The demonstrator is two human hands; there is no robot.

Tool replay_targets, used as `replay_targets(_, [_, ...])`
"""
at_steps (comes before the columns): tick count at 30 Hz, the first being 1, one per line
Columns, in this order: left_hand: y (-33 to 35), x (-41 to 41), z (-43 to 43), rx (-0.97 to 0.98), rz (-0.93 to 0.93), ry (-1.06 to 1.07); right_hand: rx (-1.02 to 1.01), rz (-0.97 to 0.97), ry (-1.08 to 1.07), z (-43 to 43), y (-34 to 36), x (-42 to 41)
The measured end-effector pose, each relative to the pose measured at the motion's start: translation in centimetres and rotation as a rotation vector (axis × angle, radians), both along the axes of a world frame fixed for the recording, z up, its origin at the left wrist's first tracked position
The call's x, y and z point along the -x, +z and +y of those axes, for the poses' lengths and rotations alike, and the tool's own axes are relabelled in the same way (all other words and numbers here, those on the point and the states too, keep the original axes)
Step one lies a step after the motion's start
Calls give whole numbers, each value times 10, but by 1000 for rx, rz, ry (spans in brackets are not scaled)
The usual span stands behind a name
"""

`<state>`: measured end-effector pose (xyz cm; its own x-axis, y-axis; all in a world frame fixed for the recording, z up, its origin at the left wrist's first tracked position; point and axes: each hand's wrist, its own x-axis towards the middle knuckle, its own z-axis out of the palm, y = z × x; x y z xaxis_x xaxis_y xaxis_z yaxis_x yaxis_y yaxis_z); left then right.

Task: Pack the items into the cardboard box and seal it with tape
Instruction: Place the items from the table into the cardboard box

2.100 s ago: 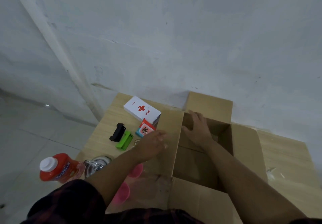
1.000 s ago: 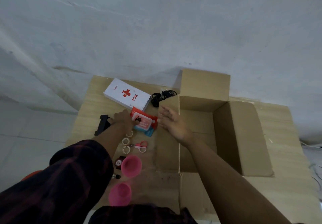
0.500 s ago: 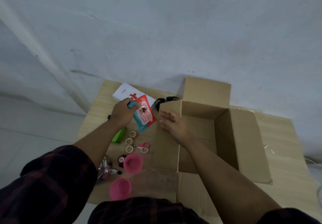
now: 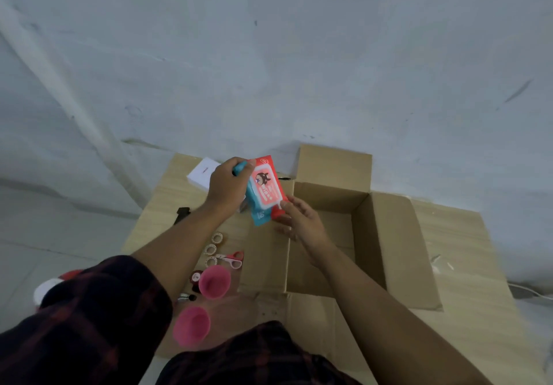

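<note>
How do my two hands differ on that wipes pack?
The left hand grips the wipes pack at its upper end with curled fingers; the right hand only touches its lower corner with straighter fingers. The left hand is above the table, the right hand over the cardboard box. Both touch the pack.

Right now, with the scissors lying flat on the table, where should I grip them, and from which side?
Grip the scissors by the red handle loops, from above. They lie flat, blades pointing left toward the tape rolls, so the loops at the right end are safest; the box flap close beside them probably leaves little room sideways.
</note>
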<state>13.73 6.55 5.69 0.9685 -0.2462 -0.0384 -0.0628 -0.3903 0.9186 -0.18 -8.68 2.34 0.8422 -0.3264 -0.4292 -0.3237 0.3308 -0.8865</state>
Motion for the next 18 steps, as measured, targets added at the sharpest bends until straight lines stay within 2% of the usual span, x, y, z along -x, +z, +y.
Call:
replay_targets(7, [-9,40,-42,42,58,-208,-30,3,-85,-28,3,37])
replay_targets(13, [-53,72,-58,-180,73,-476,20,103,-237,-53,-14,70])
replay_targets(16, [-90,77,-54,-415,48,-607,16,142,-275,-63,-28,80])
replay_targets(18, [-94,83,-55,-482,91,-629,-7,172,-295,-67,-37,82])
